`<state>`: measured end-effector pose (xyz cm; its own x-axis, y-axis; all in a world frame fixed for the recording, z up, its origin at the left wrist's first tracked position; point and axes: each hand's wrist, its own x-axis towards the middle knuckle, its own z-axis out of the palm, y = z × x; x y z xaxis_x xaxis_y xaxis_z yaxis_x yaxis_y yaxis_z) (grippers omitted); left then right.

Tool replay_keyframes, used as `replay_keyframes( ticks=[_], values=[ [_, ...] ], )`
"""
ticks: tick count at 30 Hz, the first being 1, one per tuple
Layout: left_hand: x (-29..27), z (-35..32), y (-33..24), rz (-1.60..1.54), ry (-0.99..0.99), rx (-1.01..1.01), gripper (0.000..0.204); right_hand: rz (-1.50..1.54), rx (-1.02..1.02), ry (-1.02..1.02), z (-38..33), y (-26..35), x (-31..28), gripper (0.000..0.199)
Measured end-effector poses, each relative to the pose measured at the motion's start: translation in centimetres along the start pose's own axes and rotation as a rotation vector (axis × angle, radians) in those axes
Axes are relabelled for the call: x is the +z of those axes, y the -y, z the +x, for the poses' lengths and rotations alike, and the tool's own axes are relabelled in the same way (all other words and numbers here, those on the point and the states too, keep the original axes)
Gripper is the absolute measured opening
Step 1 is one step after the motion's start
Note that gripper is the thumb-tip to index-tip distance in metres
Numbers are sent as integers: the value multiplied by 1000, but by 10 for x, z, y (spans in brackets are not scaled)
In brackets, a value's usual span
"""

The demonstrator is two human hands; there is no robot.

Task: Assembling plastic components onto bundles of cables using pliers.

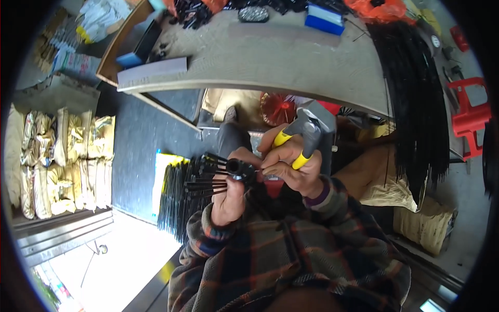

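Note:
My left hand (228,195) grips a small black round hub (238,167) with several thin black rods (205,179) fanning out of it to the left. My right hand (291,164) holds pliers with yellow handles (299,151) and a grey metal head, its fingertips touching the hub from the right. Both hands meet in front of my chest, above my plaid sleeves. A bundle of loose black rods (174,200) lies below the hands on the left.
A curved wooden workbench (270,62) stretches across the top, carrying a blue box (325,20), a grey slab (152,72) and dark small parts. Long black strands (416,99) hang off its right end. Yellowish sacks (62,161) are stacked left; a red plastic stool (470,117) stands right.

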<state>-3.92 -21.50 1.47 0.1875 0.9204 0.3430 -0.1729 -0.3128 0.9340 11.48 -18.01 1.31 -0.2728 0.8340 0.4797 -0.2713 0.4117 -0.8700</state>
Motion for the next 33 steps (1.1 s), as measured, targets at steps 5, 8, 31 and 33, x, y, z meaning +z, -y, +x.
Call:
replay_keyframes(
  ticks=[5, 8, 31, 33],
  values=[
    [-10, -5, 11, -6, -64, -23, 47, -171, -149, 64, 9, -13, 7, 11],
    [-2, 0, 3, 7, -88, 5, 40, -247, -117, 91, 9, -6, -1, 13],
    [-5, -7, 18, 212, -170, -90, 67, -134, -144, -24, 5, -16, 15, 16],
    [-3, -4, 15, 315, -139, -106, 68, -138, -99, -79, 3, -15, 18, 15]
  ],
)
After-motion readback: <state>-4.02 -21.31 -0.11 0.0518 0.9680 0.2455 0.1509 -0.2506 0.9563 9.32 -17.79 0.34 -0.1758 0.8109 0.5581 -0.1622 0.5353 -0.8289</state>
